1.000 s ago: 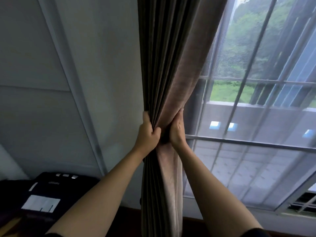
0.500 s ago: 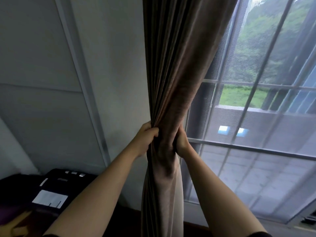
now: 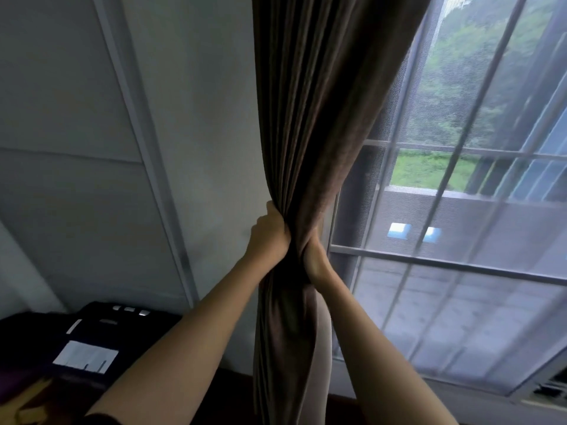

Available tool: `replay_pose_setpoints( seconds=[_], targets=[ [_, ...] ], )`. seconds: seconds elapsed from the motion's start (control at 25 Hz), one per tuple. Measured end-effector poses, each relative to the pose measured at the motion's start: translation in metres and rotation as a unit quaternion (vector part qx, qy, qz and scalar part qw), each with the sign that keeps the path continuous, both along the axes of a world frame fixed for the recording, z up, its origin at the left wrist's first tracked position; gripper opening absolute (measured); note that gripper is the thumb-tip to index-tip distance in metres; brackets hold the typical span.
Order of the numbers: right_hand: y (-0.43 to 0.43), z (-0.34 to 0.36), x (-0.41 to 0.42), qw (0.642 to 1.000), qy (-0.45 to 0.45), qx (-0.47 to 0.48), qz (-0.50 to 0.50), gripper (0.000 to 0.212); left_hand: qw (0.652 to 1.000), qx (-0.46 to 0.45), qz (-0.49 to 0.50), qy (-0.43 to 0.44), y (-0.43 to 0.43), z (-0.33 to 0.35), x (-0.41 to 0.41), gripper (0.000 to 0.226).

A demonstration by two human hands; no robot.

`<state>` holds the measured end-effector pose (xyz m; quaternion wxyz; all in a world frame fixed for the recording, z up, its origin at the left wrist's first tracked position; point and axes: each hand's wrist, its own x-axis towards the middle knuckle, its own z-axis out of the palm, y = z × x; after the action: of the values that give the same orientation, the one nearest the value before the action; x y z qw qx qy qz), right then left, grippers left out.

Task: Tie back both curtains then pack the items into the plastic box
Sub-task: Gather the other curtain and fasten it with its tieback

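Observation:
A brown curtain [image 3: 316, 111] hangs in pleats between a white wall and a window, gathered into a tight bundle at mid height. My left hand [image 3: 270, 237] grips the bundle from the left side, fingers curled into the folds. My right hand [image 3: 316, 259] grips it from the right, partly buried in the fabric. Below the hands the curtain falls in a narrow column with a pale lining showing. No tie-back and no plastic box can be seen.
A window [image 3: 460, 265] with grey bars and a mesh screen fills the right side. A black device [image 3: 101, 342] with a white label sits low at the left against the wall. A dark wooden surface runs along the bottom.
The curtain bundle has been squeezed tighter between both hands, and the view has shifted slightly so the hands sit a little higher and further right.

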<state>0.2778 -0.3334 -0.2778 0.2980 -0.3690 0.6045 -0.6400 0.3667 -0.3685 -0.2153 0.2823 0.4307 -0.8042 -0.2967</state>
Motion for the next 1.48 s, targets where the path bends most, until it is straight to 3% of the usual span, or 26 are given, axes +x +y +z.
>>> replay_pose_setpoints(
  seconds=[0.12,0.28,0.4,0.52,0.6,0.76,0.92,1.12,1.2,1.36,1.48],
  targets=[
    [-0.004,-0.027,0.015,0.993,0.041,0.103,-0.028,0.048,0.998,0.053,-0.016,0.038,0.002,0.005,-0.001,0.046],
    [-0.014,-0.032,0.034,0.994,-0.094,0.046,0.026,0.072,0.990,0.103,-0.076,0.065,0.002,0.002,0.010,0.065],
    [-0.020,-0.042,0.051,0.988,-0.138,-0.013,0.072,0.044,0.997,0.014,-0.003,0.075,-0.006,-0.007,0.016,0.085],
    [-0.029,-0.073,0.069,0.988,-0.045,0.075,0.128,0.048,0.990,-0.047,0.075,0.109,-0.016,-0.008,0.025,0.068],
    [-0.032,-0.079,0.073,0.980,-0.036,0.121,0.156,0.055,0.987,-0.067,0.094,0.115,-0.023,-0.003,0.035,0.061],
    [-0.044,-0.079,0.054,0.982,0.002,0.126,0.140,0.061,0.979,-0.096,0.127,0.128,-0.040,0.006,0.056,0.056],
    [-0.073,-0.104,0.014,0.978,0.034,0.201,0.041,0.057,0.976,-0.106,0.141,0.127,-0.058,0.009,0.074,0.052],
    [-0.106,-0.119,-0.009,0.939,0.161,0.284,0.111,0.047,0.971,-0.122,0.166,0.124,-0.075,0.009,0.087,0.051],
    [-0.118,-0.126,-0.014,0.929,0.170,0.309,0.115,0.040,0.969,-0.128,0.172,0.126,-0.079,0.009,0.091,0.051],
    [-0.113,-0.131,-0.017,0.954,0.104,0.259,0.112,0.018,0.967,-0.134,0.177,0.128,-0.078,0.011,0.094,0.051],
    [-0.074,-0.132,-0.020,0.977,0.114,0.165,0.077,0.018,0.968,-0.130,0.174,0.122,-0.072,0.008,0.085,0.049]
  ],
)
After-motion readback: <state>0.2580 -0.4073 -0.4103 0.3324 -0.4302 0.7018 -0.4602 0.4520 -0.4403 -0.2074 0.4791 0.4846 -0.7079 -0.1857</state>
